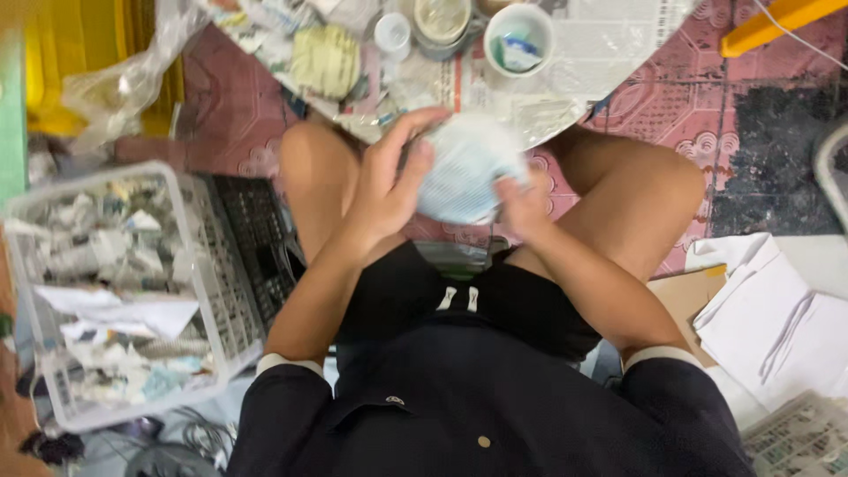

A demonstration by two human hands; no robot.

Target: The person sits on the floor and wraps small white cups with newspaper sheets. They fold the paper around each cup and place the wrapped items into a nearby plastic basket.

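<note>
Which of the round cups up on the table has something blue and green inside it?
The white cup farthest to the right. It is open with blue and green bits inside. The small white cup on the left and the lidded tub between show none.

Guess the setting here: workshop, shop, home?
Likely a home floor workspace for paper craft: patterned floor mat, white basket of paper scraps, newspaper-covered low table; both hands hold a paper piece.

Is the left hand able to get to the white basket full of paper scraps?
Probably yes: the basket sits open-topped beside the left knee, nothing between, but the left hand is busy holding a paper piece.
</note>
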